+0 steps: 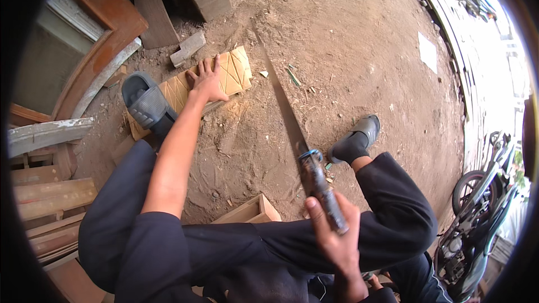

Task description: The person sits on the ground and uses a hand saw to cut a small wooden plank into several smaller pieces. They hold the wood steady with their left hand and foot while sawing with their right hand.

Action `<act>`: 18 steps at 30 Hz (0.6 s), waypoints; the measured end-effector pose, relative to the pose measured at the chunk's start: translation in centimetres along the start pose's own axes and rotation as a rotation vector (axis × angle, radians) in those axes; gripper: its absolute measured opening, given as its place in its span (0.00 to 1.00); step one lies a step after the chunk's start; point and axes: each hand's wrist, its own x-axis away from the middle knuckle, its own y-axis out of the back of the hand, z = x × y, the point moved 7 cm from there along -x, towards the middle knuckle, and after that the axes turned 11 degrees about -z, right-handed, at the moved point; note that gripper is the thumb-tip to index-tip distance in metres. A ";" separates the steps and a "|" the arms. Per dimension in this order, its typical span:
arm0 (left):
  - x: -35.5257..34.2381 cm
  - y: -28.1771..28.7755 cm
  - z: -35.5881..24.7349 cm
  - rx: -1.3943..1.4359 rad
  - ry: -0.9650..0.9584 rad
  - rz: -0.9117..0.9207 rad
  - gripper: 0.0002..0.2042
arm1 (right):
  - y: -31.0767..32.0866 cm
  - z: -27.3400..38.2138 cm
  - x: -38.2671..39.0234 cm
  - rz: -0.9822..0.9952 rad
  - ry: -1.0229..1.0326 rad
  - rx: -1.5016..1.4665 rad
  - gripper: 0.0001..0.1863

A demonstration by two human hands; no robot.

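Observation:
My left hand (208,84) lies on a light wooden board (233,72) marked with crossing dark lines. Its fingers are spread flat across the top, near the board's right end. My left foot, in a grey slide sandal (147,101), rests over the board's other part. In my right hand (340,227) is a handsaw (285,109), gripped by its dark, worn handle with blue wrapping near the blade. The long blade points up and away, apart from the board, its tip well beyond the board's right end.
An offcut wood block (188,49) lies beyond the board. A wooden box (247,211) sits by my legs. Framed panels (106,22) and stacked planks (56,199) stand at left. My right sandal (366,129) is on the dirt floor; a motorcycle (474,219) stands at right.

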 end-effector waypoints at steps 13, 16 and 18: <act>-2.1 1.1 1.6 0.167 -0.215 0.092 0.65 | -0.1 -0.1 -1.6 -0.061 0.014 -0.228 0.14; -3.2 2.1 2.9 0.289 -0.205 0.141 0.58 | -1.4 -0.8 -1.6 0.041 -0.040 -0.263 0.15; -2.6 3.5 1.8 0.321 -0.172 0.192 0.45 | -1.6 -1.3 -1.9 0.044 -0.095 -0.268 0.15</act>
